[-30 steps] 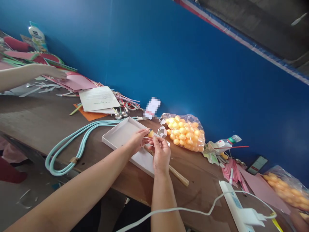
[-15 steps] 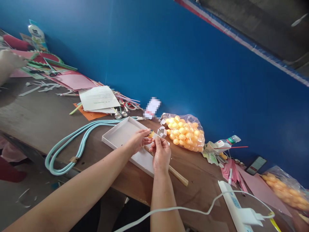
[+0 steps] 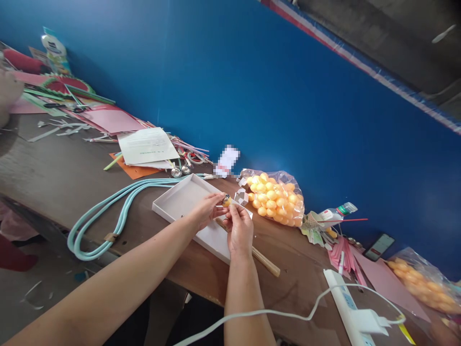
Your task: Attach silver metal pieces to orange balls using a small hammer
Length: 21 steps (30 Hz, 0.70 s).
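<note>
Head view, left hand [image 3: 206, 209]: reaches in from the lower left, with its thumb and forefinger closed in a pinch on the small orange ball [image 3: 226, 200].
Head view, small orange ball: sits at the left fingertips, raised above the far edge of the white box [image 3: 178, 201]. It lies between the two hands and has a dark spot on its upper side.
Head view, right hand [image 3: 239, 229]: comes up from below with the back of the hand toward the camera and the fingers curled. Thumb and forefinger are drawn together against the ball's near right side. Whether anything lies between them is too small to tell.
Head view, white box: a shallow, open box lying flat on the brown table [image 3: 54, 168], directly under the left hand.
Head view, wooden stick [image 3: 265, 262]: lies on the table. It runs from beneath the right hand toward the lower right.
Head view, bag of orange balls [image 3: 277, 197]: a clear bag just beyond the hands, to their right, against the blue wall [image 3: 252, 96].
Head view, teal cord [image 3: 104, 214]: looped on the table to the left of the box.
Head view, papers [image 3: 147, 146]: white sheets on an orange sheet [image 3: 134, 172], well beyond the box to the left.
Head view, power strip [image 3: 345, 302]: at the lower right, with a white cable [image 3: 281, 315] passing over the right forearm.
Head view, second bag [image 3: 423, 283]: more orange balls at the far right, well apart from the hands.
</note>
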Each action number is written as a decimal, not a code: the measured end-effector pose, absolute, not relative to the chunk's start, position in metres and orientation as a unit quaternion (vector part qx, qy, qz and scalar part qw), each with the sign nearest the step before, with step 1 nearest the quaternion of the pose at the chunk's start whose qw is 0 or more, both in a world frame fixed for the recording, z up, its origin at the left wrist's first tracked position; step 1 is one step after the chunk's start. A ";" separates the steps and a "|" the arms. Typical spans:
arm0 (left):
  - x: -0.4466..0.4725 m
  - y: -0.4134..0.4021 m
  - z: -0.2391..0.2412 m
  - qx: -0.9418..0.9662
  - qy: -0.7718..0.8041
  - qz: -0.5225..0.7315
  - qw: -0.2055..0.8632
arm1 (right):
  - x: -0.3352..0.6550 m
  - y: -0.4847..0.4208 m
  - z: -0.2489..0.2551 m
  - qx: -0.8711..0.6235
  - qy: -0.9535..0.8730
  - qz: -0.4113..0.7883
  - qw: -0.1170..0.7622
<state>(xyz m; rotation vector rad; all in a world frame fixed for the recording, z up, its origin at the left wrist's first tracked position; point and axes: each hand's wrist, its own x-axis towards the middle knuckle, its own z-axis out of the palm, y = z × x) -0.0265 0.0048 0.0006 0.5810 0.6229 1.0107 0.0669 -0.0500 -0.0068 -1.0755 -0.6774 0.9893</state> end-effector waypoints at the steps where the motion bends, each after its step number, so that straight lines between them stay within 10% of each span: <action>1: -0.026 0.005 0.001 0.272 0.291 0.469 0.788 | 0.067 -0.050 -0.007 -0.480 -0.302 0.445 0.693; 21: -0.026 0.003 -0.002 0.369 0.330 0.454 0.741 | 0.070 -0.050 -0.003 -0.475 -0.285 0.461 0.693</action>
